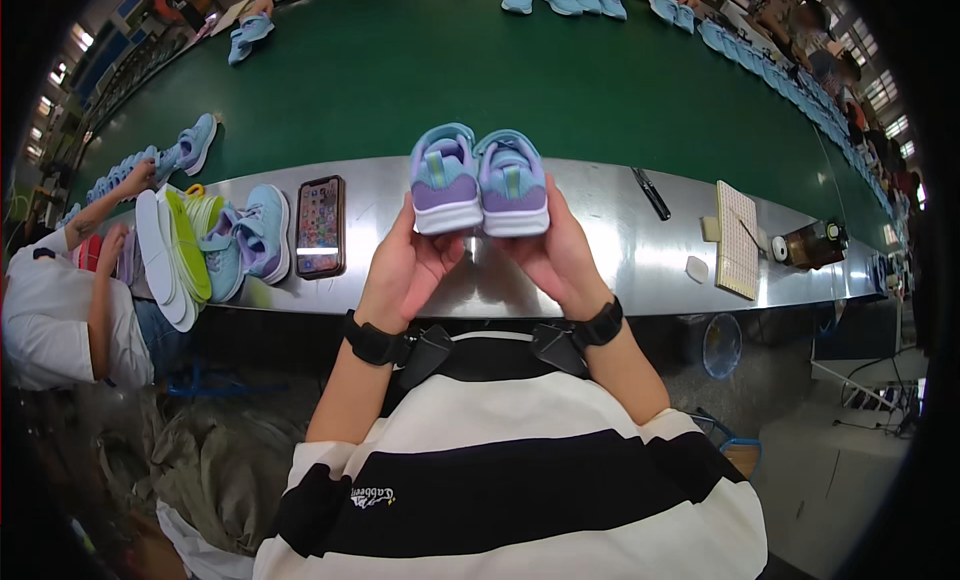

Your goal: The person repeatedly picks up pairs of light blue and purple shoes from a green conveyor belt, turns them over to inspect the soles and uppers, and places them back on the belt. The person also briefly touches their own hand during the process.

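A pair of light blue and purple sneakers with white soles is held up side by side, heels toward me, over the metal table edge (380,180). My left hand (410,265) grips the left sneaker (446,185) from its outer side and below. Around the outer side of the right sneaker (513,190) my right hand (555,250) is closed in the same way. The two shoes touch or nearly touch at their inner sides. Some of my fingers are hidden beneath the soles.
Left of my hands lie a phone (320,227), more sneakers (264,235) and white and green insoles (165,250). To the right are a pen (651,193), a notepad (738,242) and a dark bottle (815,245). Beyond runs a green belt (400,75) bearing shoes. Co-workers sit around it.
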A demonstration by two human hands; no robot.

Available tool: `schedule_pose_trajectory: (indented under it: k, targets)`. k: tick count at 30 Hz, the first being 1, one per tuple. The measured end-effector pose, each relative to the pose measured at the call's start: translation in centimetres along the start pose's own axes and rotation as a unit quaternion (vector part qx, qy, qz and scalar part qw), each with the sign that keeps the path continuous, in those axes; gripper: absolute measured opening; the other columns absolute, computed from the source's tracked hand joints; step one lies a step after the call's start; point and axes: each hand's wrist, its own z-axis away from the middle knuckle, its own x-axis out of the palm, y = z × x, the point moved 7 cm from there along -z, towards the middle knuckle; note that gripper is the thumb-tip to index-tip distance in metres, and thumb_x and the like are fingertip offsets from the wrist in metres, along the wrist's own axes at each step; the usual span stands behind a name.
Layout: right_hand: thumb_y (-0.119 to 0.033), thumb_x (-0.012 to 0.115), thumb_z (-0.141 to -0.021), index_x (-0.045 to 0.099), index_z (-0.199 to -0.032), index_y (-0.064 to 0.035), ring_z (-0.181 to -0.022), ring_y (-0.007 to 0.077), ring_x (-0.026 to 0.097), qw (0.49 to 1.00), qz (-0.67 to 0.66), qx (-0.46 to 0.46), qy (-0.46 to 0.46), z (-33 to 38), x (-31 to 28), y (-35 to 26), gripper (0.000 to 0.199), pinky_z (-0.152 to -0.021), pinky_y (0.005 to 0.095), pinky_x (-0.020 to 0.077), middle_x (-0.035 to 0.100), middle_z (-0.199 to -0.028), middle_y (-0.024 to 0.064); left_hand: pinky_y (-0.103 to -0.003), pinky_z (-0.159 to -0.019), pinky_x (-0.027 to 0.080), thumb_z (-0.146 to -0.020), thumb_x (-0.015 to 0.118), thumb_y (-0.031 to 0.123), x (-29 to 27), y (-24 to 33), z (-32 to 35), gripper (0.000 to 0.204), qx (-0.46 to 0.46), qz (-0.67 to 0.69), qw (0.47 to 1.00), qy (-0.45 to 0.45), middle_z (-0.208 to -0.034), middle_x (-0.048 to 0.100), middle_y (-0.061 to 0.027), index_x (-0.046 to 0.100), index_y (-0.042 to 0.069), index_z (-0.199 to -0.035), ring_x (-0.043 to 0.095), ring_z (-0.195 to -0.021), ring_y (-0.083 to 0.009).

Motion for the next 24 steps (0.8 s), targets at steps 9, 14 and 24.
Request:
schedule_pose_trajectory:
  k: [9, 14, 24]
  targets:
    - [-0.038, 0.041, -0.104, 0.051, -0.133, -0.0099, -0.104, 0.0194, 0.058, 0.997, 0.027, -0.036, 0.056, -0.3, -1.4, -0.2, 0.042, -0.089, 0.0367, 0.0499, 0.06, -0.117, 0.0068, -0.031, -0.083, 0.05, -0.104, 0.044, 0.035, -0.7, 1.1, 0.0, 0.042, 0.09, -0.153, 0.983, 0.052, -0.121, 0.058, -0.0074, 0.043, 0.009, -0.137, 0.058, -0.102, -0.0179]
    - [-0.017, 0.061, -0.094, 0.052, -0.133, -0.003, -0.104, 0.0223, 0.055, 0.694, 0.662, -0.238, 0.156, 0.5, -4.1, -4.1, 0.042, -0.093, 0.0381, 0.0458, 0.055, -0.115, 0.0111, -0.033, -0.094, 0.045, -0.098, 0.054, 0.014, -4.1, 1.7, -0.9, 0.045, 0.229, -0.5, 0.829, 0.107, -0.127, 0.057, -0.013, 0.045, 0.004, -0.14, 0.055, -0.114, -0.0209]
    - [-0.011, 0.065, -0.075, 0.067, -0.104, -0.0122, -0.108, 0.0253, 0.054, 0.355, 0.816, -0.347, -0.296, 1.2, 5.6, -1.9, 0.029, -0.088, 0.0395, 0.0418, 0.06, -0.107, 0.0057, -0.036, -0.094, 0.046, -0.092, 0.052, 0.003, -3.9, 0.5, 1.7, 0.033, 0.368, -0.612, 0.687, 0.132, -0.12, 0.06, -0.017, 0.055, 0.0, -0.125, 0.059, -0.107, -0.0296]
